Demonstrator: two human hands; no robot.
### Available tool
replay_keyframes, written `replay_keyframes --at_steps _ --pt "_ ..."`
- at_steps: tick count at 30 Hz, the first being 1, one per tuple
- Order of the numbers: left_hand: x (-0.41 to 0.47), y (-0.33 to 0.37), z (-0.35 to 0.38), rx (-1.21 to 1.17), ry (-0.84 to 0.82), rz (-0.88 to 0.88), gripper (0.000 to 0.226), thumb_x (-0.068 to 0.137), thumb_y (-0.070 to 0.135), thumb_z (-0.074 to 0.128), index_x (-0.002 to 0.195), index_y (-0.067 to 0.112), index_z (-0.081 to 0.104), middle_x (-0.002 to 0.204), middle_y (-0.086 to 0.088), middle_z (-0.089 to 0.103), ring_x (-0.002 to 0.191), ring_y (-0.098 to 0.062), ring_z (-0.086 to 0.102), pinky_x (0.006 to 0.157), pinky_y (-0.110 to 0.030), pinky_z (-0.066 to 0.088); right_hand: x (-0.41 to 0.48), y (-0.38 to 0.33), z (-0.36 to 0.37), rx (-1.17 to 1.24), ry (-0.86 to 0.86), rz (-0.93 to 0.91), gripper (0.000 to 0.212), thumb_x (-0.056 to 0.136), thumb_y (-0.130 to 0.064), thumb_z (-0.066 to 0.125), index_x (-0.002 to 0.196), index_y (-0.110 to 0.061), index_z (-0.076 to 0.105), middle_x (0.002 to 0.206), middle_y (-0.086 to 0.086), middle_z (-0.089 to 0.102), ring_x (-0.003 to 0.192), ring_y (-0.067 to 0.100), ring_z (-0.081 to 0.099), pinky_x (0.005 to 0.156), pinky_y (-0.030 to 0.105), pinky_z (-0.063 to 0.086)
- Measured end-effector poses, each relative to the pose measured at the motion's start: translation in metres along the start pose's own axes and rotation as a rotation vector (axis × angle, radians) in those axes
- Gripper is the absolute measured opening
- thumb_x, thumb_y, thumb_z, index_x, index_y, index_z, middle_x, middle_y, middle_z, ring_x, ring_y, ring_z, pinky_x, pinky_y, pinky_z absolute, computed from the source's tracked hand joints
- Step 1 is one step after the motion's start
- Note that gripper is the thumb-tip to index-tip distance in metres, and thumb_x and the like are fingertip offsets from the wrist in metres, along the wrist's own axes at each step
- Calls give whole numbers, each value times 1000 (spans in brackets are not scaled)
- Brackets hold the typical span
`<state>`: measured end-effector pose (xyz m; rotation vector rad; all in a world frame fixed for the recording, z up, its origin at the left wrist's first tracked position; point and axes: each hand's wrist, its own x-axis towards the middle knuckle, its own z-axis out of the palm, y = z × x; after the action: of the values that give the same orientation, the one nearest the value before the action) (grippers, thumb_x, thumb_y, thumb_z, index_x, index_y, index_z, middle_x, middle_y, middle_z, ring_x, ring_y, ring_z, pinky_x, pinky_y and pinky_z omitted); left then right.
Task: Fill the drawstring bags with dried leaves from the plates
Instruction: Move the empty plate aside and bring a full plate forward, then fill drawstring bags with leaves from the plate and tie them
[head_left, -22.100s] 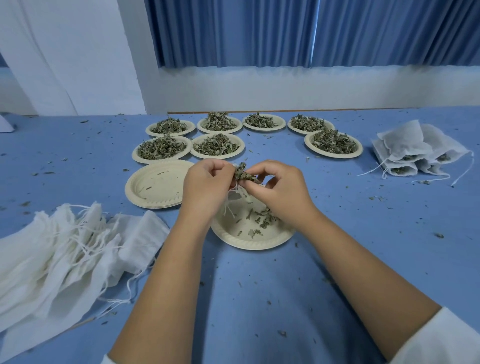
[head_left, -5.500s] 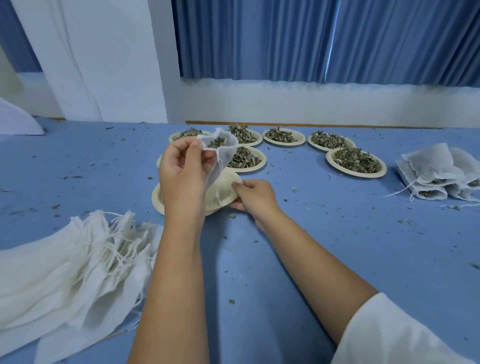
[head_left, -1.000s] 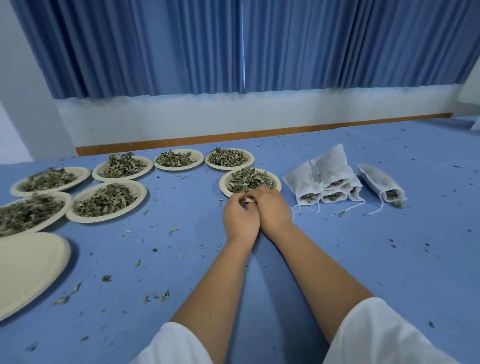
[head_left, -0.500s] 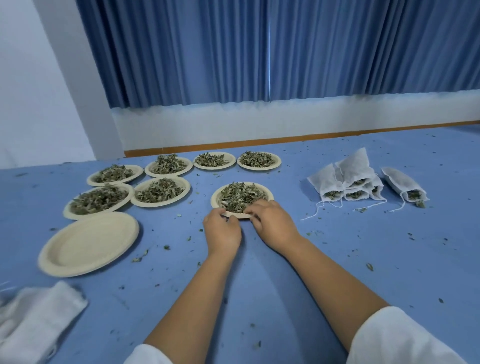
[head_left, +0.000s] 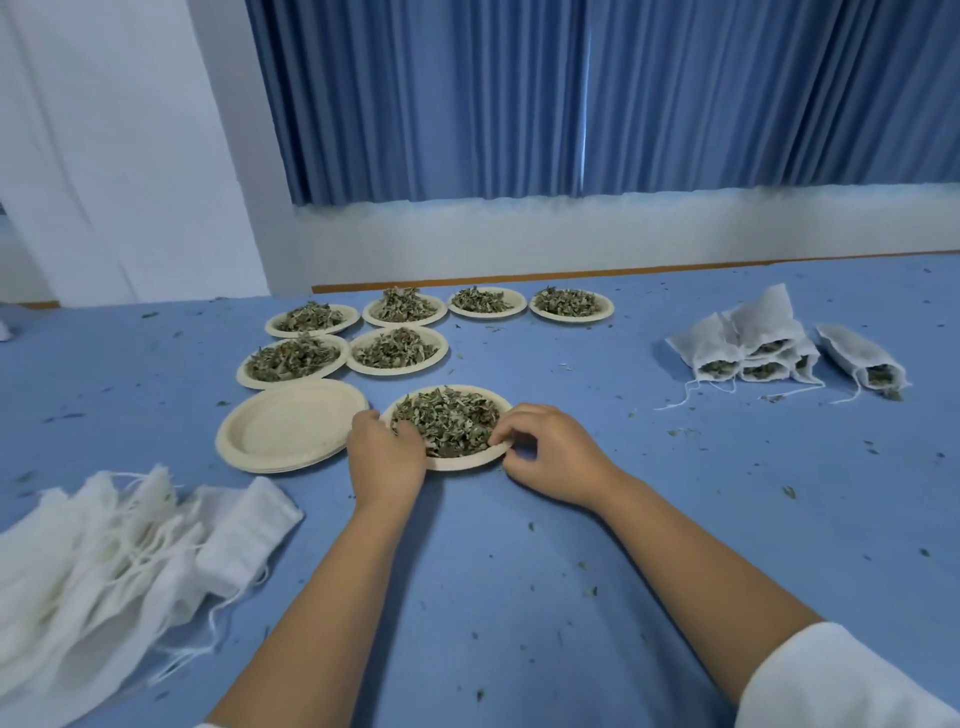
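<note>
Leaves (head_left: 447, 418), dried and green, heap the near plate (head_left: 462, 464) at the middle of the blue table (head_left: 519, 571). The left hand (head_left: 385, 457) curls over its rim at 8 o'clock; the right hand (head_left: 551, 456) pinches the rim at 4 o'clock. An empty plate stack (head_left: 288, 428) sits just beside at 9 o'clock. Six filled plates (head_left: 400, 370) lie toward 12 o'clock. Empty drawstring bags (head_left: 104, 561) pile at 8 o'clock, filled bags (head_left: 763, 322) at 2 o'clock.
</note>
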<state>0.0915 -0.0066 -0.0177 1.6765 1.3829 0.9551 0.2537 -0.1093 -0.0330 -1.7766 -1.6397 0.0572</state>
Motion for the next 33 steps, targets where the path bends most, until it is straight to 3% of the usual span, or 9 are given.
replay_keyframes --at_steps 5,10,13,16,19,23,26,30,33 --pt "1 -12 -17 82 -10 43 39 97 11 48 134 -2 42 127 -17 55 97 -27 51 74 -31 36 -6 -8 -3 105 -26 46 19 77 -11 59 77 -28 66 90 -6 64 80 18 58 75 34 50" --pt "-3 -22 -24 178 -58 64 31 94 14 54 120 -2 49 118 -20 58 96 -33 56 68 -32 36 -6 -10 -5 125 -16 132 42 78 -2 53 61 -39 62 83 -13 66 83 15 61 77 30 49" --pt "-1 -24 -28 192 -106 54 32 93 17 58 119 1 50 118 -15 56 98 -31 55 69 -31 36 -5 -11 -4 150 37 169 48 79 2 51 55 -39 61 77 -19 65 69 9 58 65 22 47" --pt "2 -22 -30 207 -128 61 11 91 18 58 93 8 56 94 -7 56 74 -19 50 56 -30 34 -3 -11 -3 163 86 208 49 79 1 51 55 -40 62 68 -21 65 54 6 49 54 18 41" --pt "3 -21 -33 228 -166 70 28 91 14 49 71 -1 60 71 -20 61 58 -21 46 54 -30 35 -1 -10 -2 169 148 244 46 80 0 53 54 -37 61 64 -17 65 55 17 53 55 25 43" --pt "4 -21 -36 202 -215 61 34 89 11 45 77 -8 71 73 -21 71 71 -33 65 69 -37 53 3 -15 0 194 235 254 42 82 -1 52 56 -32 62 65 -8 66 56 3 53 52 13 40" --pt "3 -21 -35 311 -204 67 30 91 18 50 72 -2 60 64 -14 57 57 -25 49 54 -30 38 9 -25 1 128 276 230 39 83 -3 51 59 -32 59 67 -19 62 76 0 52 64 11 35" --pt "-2 -18 -35 401 -115 138 31 96 23 46 96 -3 63 97 -19 62 83 -37 62 62 -36 43 24 -48 9 17 246 132 31 85 -5 52 66 -27 61 72 -17 59 86 7 49 73 19 36" --pt "-5 -14 -32 370 -58 203 30 100 23 41 104 1 60 105 -17 61 86 -33 61 62 -34 39 40 -77 21 33 195 30 27 85 -6 55 70 -26 65 74 -19 59 85 7 49 73 13 35"
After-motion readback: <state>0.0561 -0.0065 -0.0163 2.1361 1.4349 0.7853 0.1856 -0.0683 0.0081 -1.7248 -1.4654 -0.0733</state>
